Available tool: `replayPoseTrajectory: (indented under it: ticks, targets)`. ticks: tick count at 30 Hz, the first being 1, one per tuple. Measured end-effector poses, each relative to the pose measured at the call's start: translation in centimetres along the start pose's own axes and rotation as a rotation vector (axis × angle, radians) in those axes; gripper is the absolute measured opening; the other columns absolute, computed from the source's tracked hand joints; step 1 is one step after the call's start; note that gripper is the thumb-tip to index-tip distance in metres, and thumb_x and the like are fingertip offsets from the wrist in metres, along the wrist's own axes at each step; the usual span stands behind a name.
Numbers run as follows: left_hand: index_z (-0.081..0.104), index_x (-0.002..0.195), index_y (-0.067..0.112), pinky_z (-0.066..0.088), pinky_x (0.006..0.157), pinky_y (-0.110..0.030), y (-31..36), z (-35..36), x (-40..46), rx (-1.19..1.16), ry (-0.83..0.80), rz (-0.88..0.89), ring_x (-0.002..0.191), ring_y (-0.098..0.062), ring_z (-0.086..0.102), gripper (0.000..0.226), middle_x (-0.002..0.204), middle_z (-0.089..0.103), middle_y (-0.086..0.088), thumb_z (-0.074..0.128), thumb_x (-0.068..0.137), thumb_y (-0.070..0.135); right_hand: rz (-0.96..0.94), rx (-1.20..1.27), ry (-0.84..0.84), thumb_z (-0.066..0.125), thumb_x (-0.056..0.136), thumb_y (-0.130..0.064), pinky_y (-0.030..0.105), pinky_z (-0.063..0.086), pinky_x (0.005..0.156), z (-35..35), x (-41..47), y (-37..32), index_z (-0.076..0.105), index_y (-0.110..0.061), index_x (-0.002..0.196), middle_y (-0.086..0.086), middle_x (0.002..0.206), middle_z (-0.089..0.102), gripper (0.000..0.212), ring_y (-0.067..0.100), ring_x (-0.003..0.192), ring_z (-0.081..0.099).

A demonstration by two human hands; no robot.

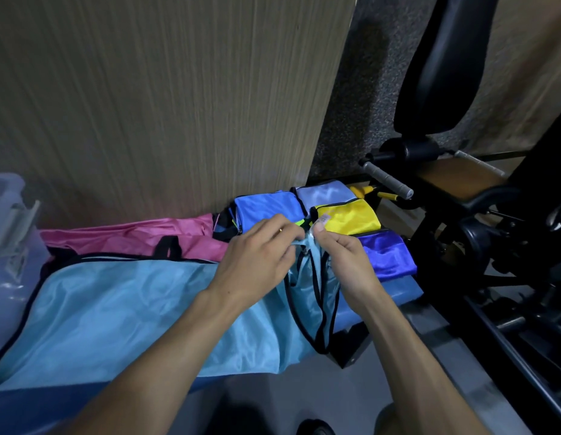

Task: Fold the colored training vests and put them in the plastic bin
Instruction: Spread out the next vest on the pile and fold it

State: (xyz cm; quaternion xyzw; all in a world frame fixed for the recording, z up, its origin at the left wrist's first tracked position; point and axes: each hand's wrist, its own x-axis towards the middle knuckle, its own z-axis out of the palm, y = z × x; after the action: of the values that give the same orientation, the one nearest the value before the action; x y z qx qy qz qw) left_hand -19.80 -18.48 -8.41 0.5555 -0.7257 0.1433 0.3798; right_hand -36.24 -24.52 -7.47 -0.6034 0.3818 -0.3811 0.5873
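A light blue vest (122, 309) with black trim lies spread across a blue padded bench (408, 295). My left hand (257, 255) and my right hand (345, 262) both pinch its shoulder straps together at the right end. Behind it lies an unfolded pink vest (131, 237). Folded vests sit at the bench's far right: a blue one (266, 208), a pale lilac one (323, 193), a yellow one (348, 216) and a royal blue one (386, 255). The clear plastic bin (9, 233) stands at the left edge.
A wood-grain wall panel (178, 105) rises right behind the bench. Black gym equipment (445, 73) with a padded back, a grey grip bar (389, 182) and a metal frame crowds the right side. Grey floor lies below.
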Motion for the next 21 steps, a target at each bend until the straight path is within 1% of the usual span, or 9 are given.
replayPoseTrajectory:
  ticks: [3, 4, 7, 9, 12, 14, 17, 18, 21]
  targets:
    - [0.066, 0.107, 0.020, 0.053, 0.065, -0.037, 0.0, 0.2, 0.0, -0.086, -0.013, -0.027, 0.088, -0.013, 0.060, 0.010, 0.097, 0.059, 0.009, 0.058, 0.100, 0.020, -0.008, -0.016, -0.015, 0.067, 0.082, -0.074, 0.051, 0.044, 0.079, -0.7, 0.1, 0.4, 0.047, 0.021, 0.098, 0.015, 0.089, 0.053, 0.098, 0.024, 0.088, 0.043]
    - [0.065, 0.104, 0.020, 0.050, 0.069, -0.031, 0.0, 0.1, 0.1, -0.185, -0.036, -0.072, 0.087, -0.011, 0.058, 0.009, 0.094, 0.058, 0.012, 0.057, 0.102, 0.020, 0.003, -0.013, -0.012, 0.067, 0.083, -0.071, 0.058, 0.047, 0.083, -0.8, -0.2, 0.1, 0.049, 0.021, 0.100, 0.020, 0.087, 0.056, 0.096, 0.025, 0.087, 0.046]
    - [0.060, 0.091, 0.019, 0.039, 0.071, -0.023, 0.3, 0.0, 0.5, -0.481, -0.128, -0.224, 0.080, -0.009, 0.053, 0.016, 0.084, 0.053, 0.011, 0.053, 0.105, 0.024, 0.000, -0.009, -0.003, 0.066, 0.092, -0.056, 0.060, 0.048, 0.097, -1.1, -0.6, -0.2, 0.054, 0.021, 0.103, 0.045, 0.096, 0.057, 0.079, 0.041, 0.082, 0.058]
    - [0.055, 0.087, 0.017, 0.036, 0.067, -0.022, 0.8, 0.1, 0.6, -0.531, -0.175, -0.256, 0.075, -0.008, 0.048, 0.021, 0.079, 0.050, 0.010, 0.050, 0.106, 0.024, -0.029, -0.004, -0.006, 0.066, 0.094, -0.054, 0.055, 0.049, 0.089, -1.3, -0.7, -0.3, 0.053, 0.021, 0.093, 0.044, 0.090, 0.056, 0.076, 0.050, 0.079, 0.049]
    - [0.058, 0.096, 0.019, 0.039, 0.071, -0.016, 1.8, 0.2, 0.3, -0.477, -0.177, -0.233, 0.085, -0.005, 0.056, 0.007, 0.090, 0.059, 0.014, 0.061, 0.095, 0.014, -0.049, 0.002, -0.016, 0.070, 0.082, -0.069, 0.046, 0.044, 0.081, -1.3, -0.7, -0.4, 0.052, 0.020, 0.090, 0.027, 0.081, 0.052, 0.091, 0.034, 0.078, 0.048]
    - [0.057, 0.096, 0.022, 0.042, 0.072, -0.019, 2.2, 0.2, 0.2, -0.449, -0.133, -0.211, 0.086, -0.007, 0.058, 0.024, 0.091, 0.060, 0.015, 0.066, 0.083, 0.004, -0.028, 0.006, 0.000, 0.061, 0.094, -0.059, 0.046, 0.052, 0.085, -1.5, -0.8, -0.4, 0.064, 0.014, 0.097, 0.032, 0.087, 0.064, 0.074, 0.039, 0.083, 0.063]
    - [0.058, 0.089, 0.020, 0.049, 0.070, -0.028, 1.6, -0.2, 0.6, -0.578, -0.079, -0.273, 0.081, -0.013, 0.060, 0.023, 0.085, 0.061, 0.010, 0.067, 0.080, 0.000, 0.038, -0.049, 0.047, 0.054, 0.103, -0.034, 0.040, 0.052, 0.083, -2.5, -0.4, -0.1, 0.072, 0.001, 0.092, 0.000, 0.080, 0.073, 0.041, 0.023, 0.085, 0.069]
    - [0.056, 0.085, 0.020, 0.048, 0.071, -0.030, 1.2, -0.4, 0.6, -0.615, -0.073, -0.277, 0.080, -0.014, 0.059, 0.022, 0.084, 0.061, 0.007, 0.064, 0.078, 0.001, 0.052, -0.098, 0.022, 0.055, 0.099, -0.028, 0.039, 0.048, 0.081, -2.9, -0.4, 0.0, 0.071, 0.002, 0.090, -0.001, 0.080, 0.071, 0.035, 0.021, 0.083, 0.066]
    - [0.046, 0.071, 0.029, 0.041, 0.067, -0.029, 0.3, -0.6, 0.2, -0.611, -0.086, -0.250, 0.076, -0.019, 0.053, 0.035, 0.080, 0.055, 0.000, 0.049, 0.061, -0.004, 0.107, -0.174, -0.175, 0.060, 0.094, -0.029, 0.040, 0.045, 0.081, -2.9, -0.8, 0.5, 0.068, 0.008, 0.096, 0.018, 0.089, 0.070, 0.038, 0.027, 0.082, 0.062]
